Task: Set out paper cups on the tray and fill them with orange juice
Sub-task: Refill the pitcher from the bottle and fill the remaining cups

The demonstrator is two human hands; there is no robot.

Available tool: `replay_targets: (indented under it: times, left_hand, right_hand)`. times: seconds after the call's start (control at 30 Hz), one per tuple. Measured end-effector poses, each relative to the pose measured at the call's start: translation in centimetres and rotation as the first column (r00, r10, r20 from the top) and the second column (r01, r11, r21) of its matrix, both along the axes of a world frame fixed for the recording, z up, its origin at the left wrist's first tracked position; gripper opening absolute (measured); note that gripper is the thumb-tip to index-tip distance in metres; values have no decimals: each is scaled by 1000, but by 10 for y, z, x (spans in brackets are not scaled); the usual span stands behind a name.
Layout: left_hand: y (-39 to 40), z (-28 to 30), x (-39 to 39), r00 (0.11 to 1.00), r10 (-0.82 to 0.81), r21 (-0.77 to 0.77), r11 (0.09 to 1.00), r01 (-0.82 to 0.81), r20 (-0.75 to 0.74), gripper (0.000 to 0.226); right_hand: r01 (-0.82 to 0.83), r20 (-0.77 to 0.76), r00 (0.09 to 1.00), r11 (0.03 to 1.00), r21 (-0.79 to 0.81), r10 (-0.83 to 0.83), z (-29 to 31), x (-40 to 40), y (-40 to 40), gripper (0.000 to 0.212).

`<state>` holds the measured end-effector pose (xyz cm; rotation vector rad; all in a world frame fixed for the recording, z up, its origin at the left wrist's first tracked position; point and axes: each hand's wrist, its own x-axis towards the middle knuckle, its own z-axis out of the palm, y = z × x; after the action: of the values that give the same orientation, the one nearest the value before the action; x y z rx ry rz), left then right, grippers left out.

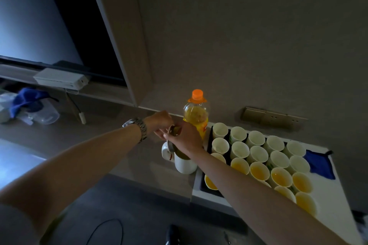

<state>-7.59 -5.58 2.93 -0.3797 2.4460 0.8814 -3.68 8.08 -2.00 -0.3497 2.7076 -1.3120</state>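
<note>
Orange-capped and still partly full, the juice bottle stands upright just beyond the right hand, near the wall and beside the dark tray of paper cups, whose nearer rows hold juice while the farther ones look unfilled. Both hands meet over a white mug left of the tray: the right hand curls round a small dark object, and the left hand, a metal watch on its wrist, pinches at it. Bare countertop lies to the left hand's left.
</note>
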Motion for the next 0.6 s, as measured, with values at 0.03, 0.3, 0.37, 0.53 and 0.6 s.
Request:
replay_targets:
  times: [0.03, 0.3, 0.37, 0.53, 0.6]
  left_hand:
    - [1, -1, 0, 1000, -10, -10, 1000, 9, -7, 11]
    - [2, -22, 9, 991, -134, -30, 991, 133, -13, 14]
    - [7, -32, 14, 985, -166, -95, 982, 161, -50, 27]
    - [18, -51, 17, 982, -168, -141, 978, 155, -87, 46]
    - [24, -51, 21, 980, -172, -175, 973, 153, -102, 55]
  right_hand:
    - [20, -6, 1000, 1000, 5, -20, 0, 1, -1, 44]
    - [85, -3, 996, 991, -105, -85, -4, 15, 23, 33]
    - [132, -46, 989, 984, -121, -138, -17, 18, 34, 28]
    - [157, -34, 986, 981, -115, -162, -35, 27, 51, 29]
    - [161, -57, 985, 984, -74, -165, -38, 32, 57, 33]
